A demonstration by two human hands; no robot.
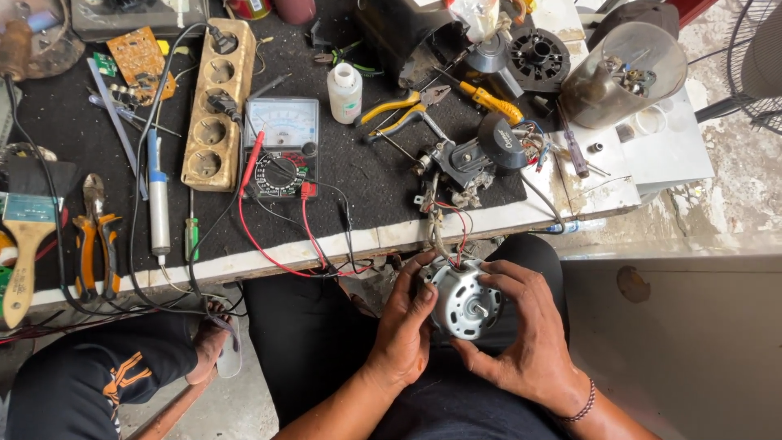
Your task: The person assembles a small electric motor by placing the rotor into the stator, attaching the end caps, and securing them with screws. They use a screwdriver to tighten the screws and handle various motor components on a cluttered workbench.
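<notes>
Judging from the head view, the work appears to be midway: a small silver electric motor (464,299) has been taken out of its housing and is held over the lap, below the edge of the tabletop (505,213), while its red and pale wires (446,226) are seen running up to a dismantled switch assembly (456,167) — so it has not been disconnected. A multimeter (281,147) lies on the black mat, its probes not applied to the motor. The left hand (405,326) is curled against the motor's left side, fingers (419,301) bent and pressed on the casing. The right hand (525,326) is wrapped around the right side — fingers (503,281) closed over the top edge, shaft left exposed.
</notes>
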